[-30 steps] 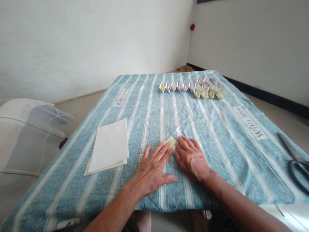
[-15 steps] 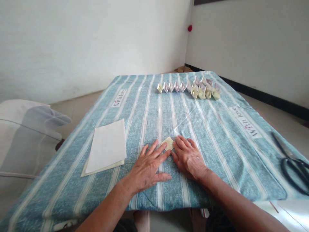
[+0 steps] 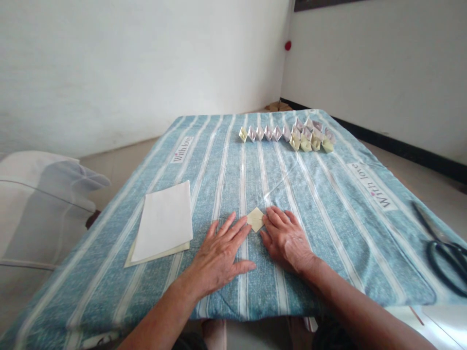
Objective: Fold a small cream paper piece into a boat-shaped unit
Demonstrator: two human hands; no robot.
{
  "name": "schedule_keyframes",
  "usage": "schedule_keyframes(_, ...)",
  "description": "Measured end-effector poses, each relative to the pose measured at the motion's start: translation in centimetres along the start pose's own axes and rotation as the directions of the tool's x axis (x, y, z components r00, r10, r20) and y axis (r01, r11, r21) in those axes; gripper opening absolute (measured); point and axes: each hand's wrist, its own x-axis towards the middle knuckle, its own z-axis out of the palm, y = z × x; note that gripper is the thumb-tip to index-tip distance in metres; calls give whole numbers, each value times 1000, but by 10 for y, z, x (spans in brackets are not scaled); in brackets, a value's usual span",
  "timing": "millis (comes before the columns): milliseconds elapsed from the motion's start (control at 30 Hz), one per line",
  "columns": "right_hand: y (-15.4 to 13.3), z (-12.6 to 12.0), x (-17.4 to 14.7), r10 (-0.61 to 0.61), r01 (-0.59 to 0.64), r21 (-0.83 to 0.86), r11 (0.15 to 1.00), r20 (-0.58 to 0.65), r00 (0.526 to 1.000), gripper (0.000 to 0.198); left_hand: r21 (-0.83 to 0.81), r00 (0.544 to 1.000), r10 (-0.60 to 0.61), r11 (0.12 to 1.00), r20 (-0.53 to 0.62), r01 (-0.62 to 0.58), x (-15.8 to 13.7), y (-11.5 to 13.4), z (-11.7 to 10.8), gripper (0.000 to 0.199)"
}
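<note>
Where the two sets of fingers converge: small pale-yellow folded paper (image 3: 256, 218), diamond-shaped, lying flat toward the front of the striped, cloth-covered surface (image 3: 226, 160); one corner points away from the person.
Left hand (image 3: 221, 255): palm down, fingers spread, foremost tips at the paper's left corner, thumb held well out; probably a steadying touch, with nothing pinched.
Right hand (image 3: 286, 237): palm down, fingers lying close together, tips at the right corner, thumb a little apart; likely keeping that side flat (how hard it presses cannot be told).
Sheets, left: white sheet (image 3: 163, 223) over a yellow sheet (image 3: 175, 249) that shows along the lower edge; beside the left hand but apart from it, apparently within easy reach and out of the way.
Folded pieces, far right (image 3: 276, 133): pale lilac and yellow, pointed, a single row running into a tighter cluster; seemingly set back to spare the near part.
Scissors (image 3: 442, 241): by the right edge, blades pointing away, handles toward the person; presumably parked aside.
Room and edges: long stretch of striped surface ahead of the hands, as far as the folded pieces; shorter strip behind them, ending at the front edge, which both forearms (image 3: 156, 313) cross.
</note>
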Motion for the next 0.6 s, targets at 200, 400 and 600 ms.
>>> schedule_keyframes(200,-1,-1,1,0,0,-1,1000,5,1000,36,6,999,1,1000,-35,-1,1,-3,3,80)
schedule_keyframes(400,-1,-1,1,2,-2,2,1000,1,1000,35,34,997,-32,999,-74,34,5,8,-5,69)
schedule_keyframes(600,0,1,0,-6,6,1,1000,-15,1000,35,16,996,-8,1000,-87,9,3,20,-2,73)
